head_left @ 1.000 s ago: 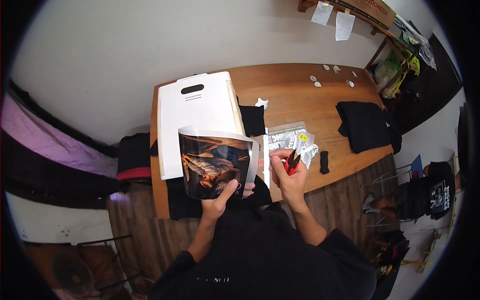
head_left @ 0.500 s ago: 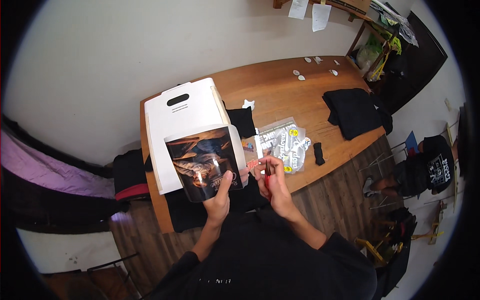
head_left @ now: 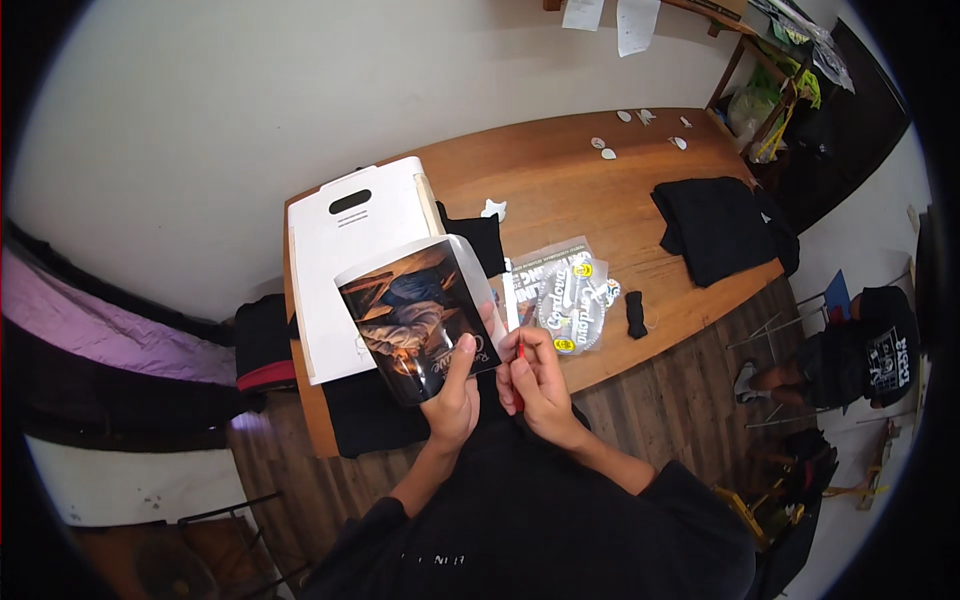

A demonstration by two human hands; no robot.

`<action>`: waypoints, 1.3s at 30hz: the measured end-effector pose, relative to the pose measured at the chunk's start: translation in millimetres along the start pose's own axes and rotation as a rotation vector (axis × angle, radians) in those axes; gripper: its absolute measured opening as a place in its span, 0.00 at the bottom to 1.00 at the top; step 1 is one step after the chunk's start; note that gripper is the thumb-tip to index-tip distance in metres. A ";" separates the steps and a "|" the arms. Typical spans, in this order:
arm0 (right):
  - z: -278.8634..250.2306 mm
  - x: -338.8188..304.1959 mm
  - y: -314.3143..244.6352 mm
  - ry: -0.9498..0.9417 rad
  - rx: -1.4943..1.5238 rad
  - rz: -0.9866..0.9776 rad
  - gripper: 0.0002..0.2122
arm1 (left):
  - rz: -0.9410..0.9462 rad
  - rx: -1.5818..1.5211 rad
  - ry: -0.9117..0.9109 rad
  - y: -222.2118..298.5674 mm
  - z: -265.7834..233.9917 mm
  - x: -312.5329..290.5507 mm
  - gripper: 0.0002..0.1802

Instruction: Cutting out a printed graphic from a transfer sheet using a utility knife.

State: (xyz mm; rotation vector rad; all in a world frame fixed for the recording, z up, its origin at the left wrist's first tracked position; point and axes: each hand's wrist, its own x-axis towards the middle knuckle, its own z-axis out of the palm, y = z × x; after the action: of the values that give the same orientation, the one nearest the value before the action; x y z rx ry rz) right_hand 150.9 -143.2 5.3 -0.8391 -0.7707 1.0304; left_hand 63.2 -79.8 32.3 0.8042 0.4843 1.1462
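A printed transfer film sheet point(head_left: 415, 310) with a dark picture curves upward in front of me. My left hand point(head_left: 458, 395) grips its lower edge, thumb on the printed face and fingers behind. My right hand point(head_left: 537, 385) is closed round what look like red-handled scissors point(head_left: 519, 375), held at the sheet's right lower corner. Their blades are mostly hidden. Beyond the film lies a white flat box or board point(head_left: 385, 205) with a dark oval slot. Clear film sheets with white and yellow prints point(head_left: 572, 305) lie to the right of my hands.
The wooden table point(head_left: 560, 190) carries folded black cloth point(head_left: 715, 230) at right, a small black bundle point(head_left: 636, 314) and white scraps point(head_left: 608, 154). More black cloth point(head_left: 375, 420) hangs over the near edge. A person point(head_left: 880, 345) in dark clothes is at far right.
My right hand has moved slightly left and down, bringing the red-handled scissors to the film's corner. The film has tilted a little and shifted right with my left hand.
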 end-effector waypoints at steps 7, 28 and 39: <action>-18.9 0.0 -10.9 0.014 -0.014 0.049 0.10 | 0.000 -0.044 -0.047 -18.3 18.6 1.7 0.24; -13.8 41.2 -3.5 0.013 -0.121 -0.049 0.08 | 0.060 0.025 -0.034 -13.7 13.7 39.9 0.23; -7.8 48.4 -0.3 -0.014 -0.072 -0.016 0.07 | 0.033 -0.017 -0.012 -9.1 3.5 49.8 0.24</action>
State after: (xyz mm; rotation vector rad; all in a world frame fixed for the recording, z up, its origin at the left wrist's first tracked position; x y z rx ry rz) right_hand 173.3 -99.7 9.1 -0.8865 -0.8291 0.9996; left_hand 89.0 -36.1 30.3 0.8064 0.4524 1.1743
